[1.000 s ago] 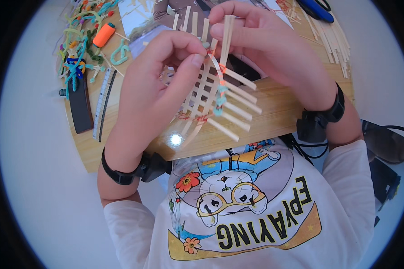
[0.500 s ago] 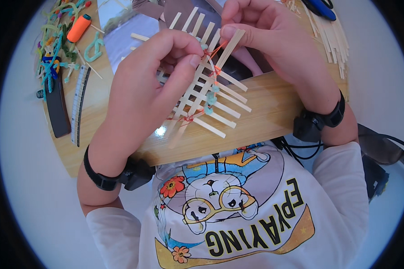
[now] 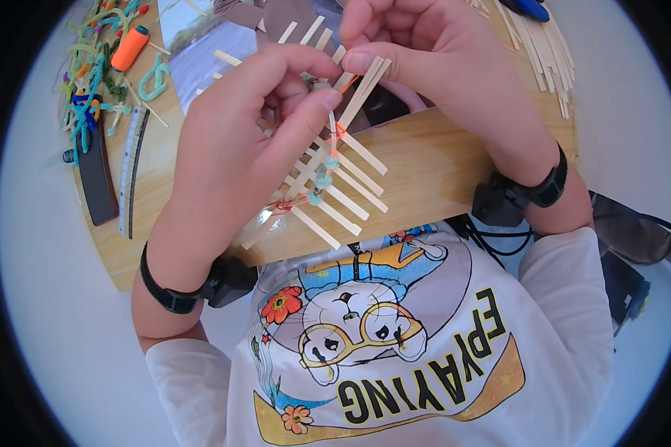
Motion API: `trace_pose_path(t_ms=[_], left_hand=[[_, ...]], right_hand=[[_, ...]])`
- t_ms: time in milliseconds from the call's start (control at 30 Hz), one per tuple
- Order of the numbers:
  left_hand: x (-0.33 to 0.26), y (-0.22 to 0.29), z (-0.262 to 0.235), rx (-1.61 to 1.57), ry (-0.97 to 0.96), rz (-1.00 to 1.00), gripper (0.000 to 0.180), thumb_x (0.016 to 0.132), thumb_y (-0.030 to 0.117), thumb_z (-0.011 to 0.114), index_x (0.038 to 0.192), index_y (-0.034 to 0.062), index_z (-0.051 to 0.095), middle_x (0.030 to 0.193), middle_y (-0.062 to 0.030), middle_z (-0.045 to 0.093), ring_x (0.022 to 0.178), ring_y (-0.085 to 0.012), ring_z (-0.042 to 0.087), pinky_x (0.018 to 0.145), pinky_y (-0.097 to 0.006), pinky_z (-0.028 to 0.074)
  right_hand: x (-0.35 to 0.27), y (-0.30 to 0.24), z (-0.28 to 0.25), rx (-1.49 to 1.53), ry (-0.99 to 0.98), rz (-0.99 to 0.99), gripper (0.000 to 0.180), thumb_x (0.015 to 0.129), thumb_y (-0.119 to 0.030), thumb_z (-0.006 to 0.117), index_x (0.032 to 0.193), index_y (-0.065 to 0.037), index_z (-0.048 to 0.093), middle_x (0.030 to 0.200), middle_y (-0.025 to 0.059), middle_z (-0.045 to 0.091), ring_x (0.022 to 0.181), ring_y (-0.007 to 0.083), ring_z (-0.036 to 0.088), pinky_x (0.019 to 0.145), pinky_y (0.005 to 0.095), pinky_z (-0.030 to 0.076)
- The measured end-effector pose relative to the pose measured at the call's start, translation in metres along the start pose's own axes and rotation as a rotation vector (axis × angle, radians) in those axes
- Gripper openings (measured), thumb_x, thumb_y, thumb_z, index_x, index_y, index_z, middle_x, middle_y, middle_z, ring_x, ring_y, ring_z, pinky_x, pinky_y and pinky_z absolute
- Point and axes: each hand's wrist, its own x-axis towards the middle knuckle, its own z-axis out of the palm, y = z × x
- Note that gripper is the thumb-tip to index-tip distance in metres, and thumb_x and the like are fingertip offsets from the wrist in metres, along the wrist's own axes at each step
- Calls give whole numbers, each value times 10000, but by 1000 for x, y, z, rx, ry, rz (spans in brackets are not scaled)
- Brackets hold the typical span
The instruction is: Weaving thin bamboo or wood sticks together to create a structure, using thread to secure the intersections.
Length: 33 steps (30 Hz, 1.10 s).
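Up close — stick lattice (image 3: 328, 179) between hands (image 3: 335, 97)

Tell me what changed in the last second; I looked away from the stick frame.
The right hand slid its grip from the long upright stick's top down to where the strips cross at the frame's upper end. The left hand brought its thumb in toward that spot. Both hands kept holding the frame above the wooden table; the loose sticks and orange spool lie as before.
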Motion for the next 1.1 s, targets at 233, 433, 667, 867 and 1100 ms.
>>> trace_pose_path(t_ms=[233,433,667,867,1100], left_hand=[[4,0,3,95,-22,14,154,958,118,699,1068,10,690,826,42,632,770,-30,569,685,-194,445],[2,-8,2,-201,9,-45,128,952,96,695,1026,-6,671,808,-25,692,702,-50,611,625,-213,483],[6,-16,-1,-87,-60,-37,125,959,107,687,1013,-4,669,823,-28,691,688,-52,612,626,-213,483],[4,-15,1,-18,-48,-10,123,950,103,692,1014,1,669,811,-33,690,673,-67,599,618,-232,481],[3,-17,0,-50,-44,-3,126,962,95,666,1053,8,671,852,-38,698,748,-74,631,686,-232,503]], right_hand=[[-4,1,3,-63,14,-35,114,950,26,662,1049,-18,626,918,-3,642,830,51,600,763,197,514],[5,-2,-2,-115,13,29,95,966,5,642,1059,-13,630,912,0,640,809,51,595,734,198,506],[-9,-25,-3,-453,31,-80,138,959,-6,642,1096,-24,632,937,8,661,804,60,612,720,202,507],[-4,11,4,-394,-87,-122,242,894,-34,660,1136,-36,646,909,47,710,752,95,648,676,234,528],[0,15,-1,-263,-166,-80,130,933,-67,661,1056,-26,665,863,27,683,766,93,658,682,233,527]])
